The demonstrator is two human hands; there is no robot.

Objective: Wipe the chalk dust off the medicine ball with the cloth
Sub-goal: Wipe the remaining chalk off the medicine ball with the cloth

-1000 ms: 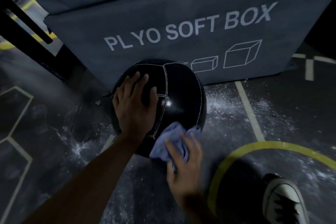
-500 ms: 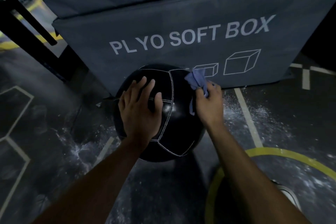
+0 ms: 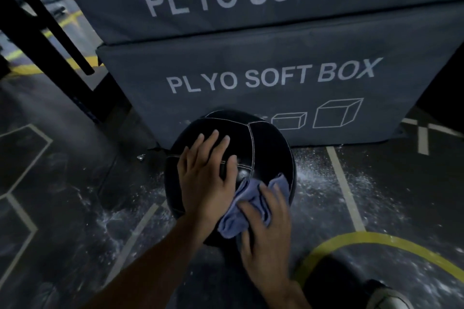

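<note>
**Cloth on the near side of the ball**

The underside of the ball (image 3: 266, 148) is hidden behind my forearms, and my shoe (image 3: 388, 296) is cut off at the bottom right corner. The light is dim; I cannot make out any dust on the ball itself. It is round, black, smooth and a bit shiny, with pale stitched seams between panels. It sits on the dark floor (image 3: 75, 183) against the lower soft box (image 3: 251, 113), with white chalk (image 3: 326, 178) speckled around it. My left hand (image 3: 206, 180) lies flat on top, fingers spread, gripping nothing. My right hand (image 3: 268, 223) presses the crumpled blue cloth (image 3: 241, 213) onto the near side, fingers spread over its folds.
</note>
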